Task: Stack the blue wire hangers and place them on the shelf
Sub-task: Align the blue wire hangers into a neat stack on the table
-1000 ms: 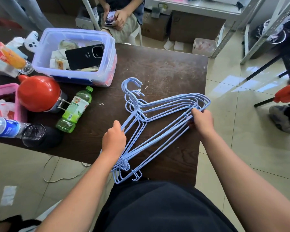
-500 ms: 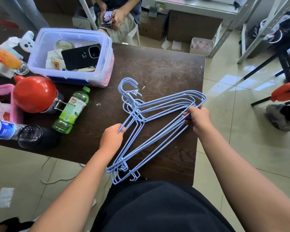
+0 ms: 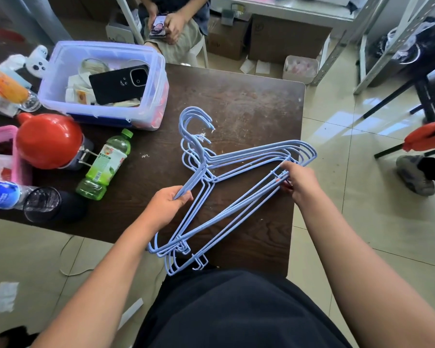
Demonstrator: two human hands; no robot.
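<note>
Hands [image 3: 167, 205] now grip hangers [image 3: 239, 187] tighter together.

The seated person [image 3: 176, 23] is cut off at the top edge.

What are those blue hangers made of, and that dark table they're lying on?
The blue hangers look like thin metal wire with a smooth pale-blue plastic coating: the rods are slim, evenly coloured and bent into tight hooks. The table seems to be wood or a wood-look laminate, dark brown with visible grain, its surface dull and scuffed with pale scratches. Which of the two cannot be told.
</note>
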